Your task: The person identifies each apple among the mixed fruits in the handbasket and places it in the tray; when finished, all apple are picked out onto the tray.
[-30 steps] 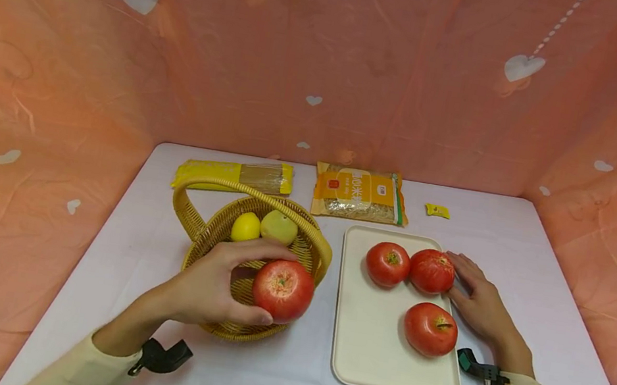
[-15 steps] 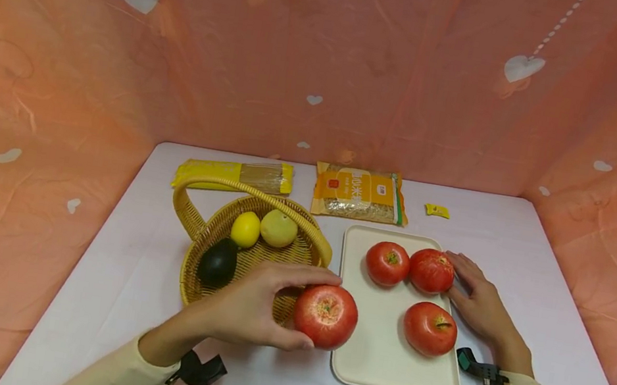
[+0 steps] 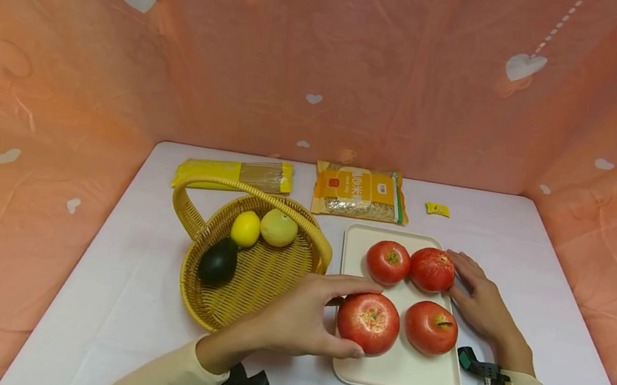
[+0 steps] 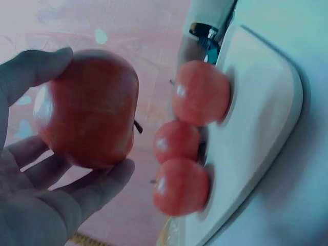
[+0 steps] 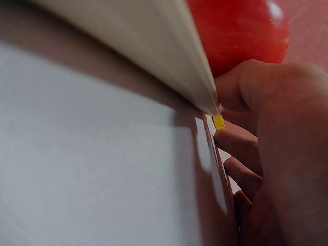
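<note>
My left hand (image 3: 305,315) grips a red apple (image 3: 369,323) between thumb and fingers, above the left side of the cream tray (image 3: 359,373). In the left wrist view that apple (image 4: 92,110) hangs apart from the tray, stem pointing aside. Three other red apples sit on the tray: one back left (image 3: 388,263), one back right (image 3: 432,270) and one front right (image 3: 431,328). With relaxed fingers, my right hand (image 3: 480,305) rests at the tray's right edge beside the back right apple. The right wrist view has its thumb against the tray rim (image 5: 200,66).
Left of the tray stands a wicker basket (image 3: 264,286) with a high handle, holding an avocado (image 3: 218,262), a lemon (image 3: 246,230) and a green-yellow fruit (image 3: 278,227). Behind lie a noodle packet (image 3: 233,174), an orange food bag (image 3: 361,192) and a small yellow packet (image 3: 437,209).
My left hand has carried the apple rightward from above the basket to above the tray, uncovering the avocado and the basket's inside. The right hand has stayed at the tray edge.
</note>
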